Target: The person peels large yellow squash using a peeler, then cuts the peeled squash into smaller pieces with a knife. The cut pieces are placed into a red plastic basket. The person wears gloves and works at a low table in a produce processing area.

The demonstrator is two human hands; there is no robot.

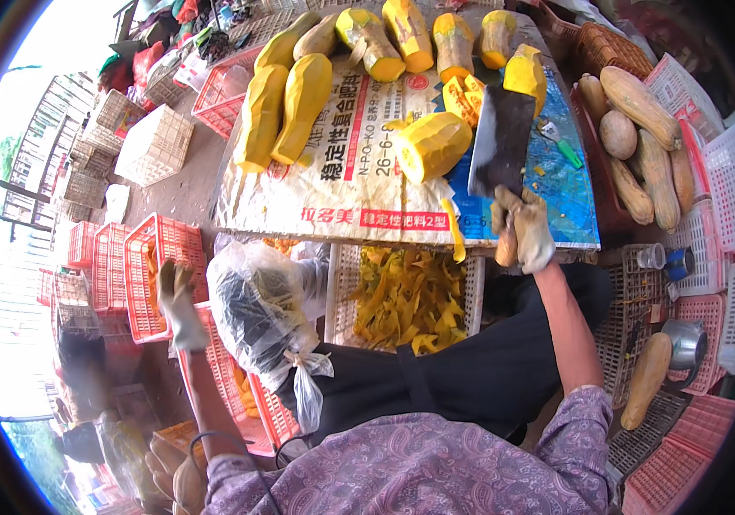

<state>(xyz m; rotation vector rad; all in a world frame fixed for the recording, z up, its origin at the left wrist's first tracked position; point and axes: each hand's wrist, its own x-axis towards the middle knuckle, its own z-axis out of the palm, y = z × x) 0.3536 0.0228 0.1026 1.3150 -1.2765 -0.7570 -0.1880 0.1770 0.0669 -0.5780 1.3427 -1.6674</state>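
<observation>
My right hand [530, 228], in a pale work glove, grips a broad cleaver [502, 138] by its wooden handle at the table's near edge. The dark blade extends away over the table. Just left of it lies a peeled yellow squash piece [433, 147] with a cut end facing me. Beyond it are cut squash chunks [464, 98] showing orange seed pulp. My gloved left hand [182, 308] is off to the left with fingers apart, above red plastic crates, holding nothing. A peeler with a green handle [560, 145] rests right of the blade.
Peeled and partly peeled squashes [303, 106] line the table's far and left sides. A crate of peelings [409, 296] stands below the near edge. Red crates [164, 277] are at left; whole squashes [641, 145] fill a crate at right. Another person [94, 393] is blurred at lower left.
</observation>
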